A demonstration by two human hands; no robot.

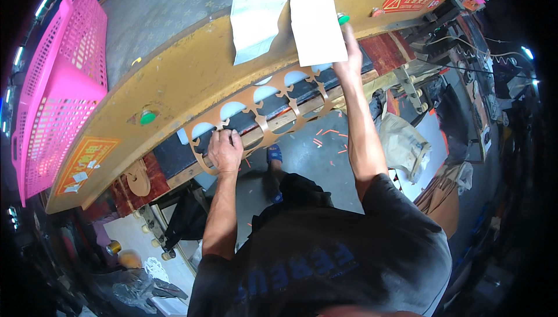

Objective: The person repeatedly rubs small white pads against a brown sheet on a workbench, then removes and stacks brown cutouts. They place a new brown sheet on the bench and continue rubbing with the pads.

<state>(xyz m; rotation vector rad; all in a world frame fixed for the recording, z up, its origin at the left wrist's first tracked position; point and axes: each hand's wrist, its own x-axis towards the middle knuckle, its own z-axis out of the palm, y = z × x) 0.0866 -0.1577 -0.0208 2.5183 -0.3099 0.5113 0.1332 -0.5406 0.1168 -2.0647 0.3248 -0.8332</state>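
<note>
A brown sheet [264, 128] with rows of cut-outs lies along the front of the machine's work bed, part of it hanging over the near edge. Pale half-round shapes [232, 109] show in its openings. My left hand [225, 149] has its fingers curled on a strip of the sheet near its left end. Up at the yellow machine beam [192, 64], my right hand [349, 58] reaches with stretched fingers to a green button [343, 19]. Some of those fingers are hidden by a white paper [318, 20]. Another creased paper [258, 23] hangs beside it.
A pink perforated basket [64, 93] stands at the left, near a second green button [147, 117]. A loose brown piece [138, 178] lies at the bed's left end. Small red strips [330, 132] litter the grey floor; a pale bag [405, 142] sits at the right.
</note>
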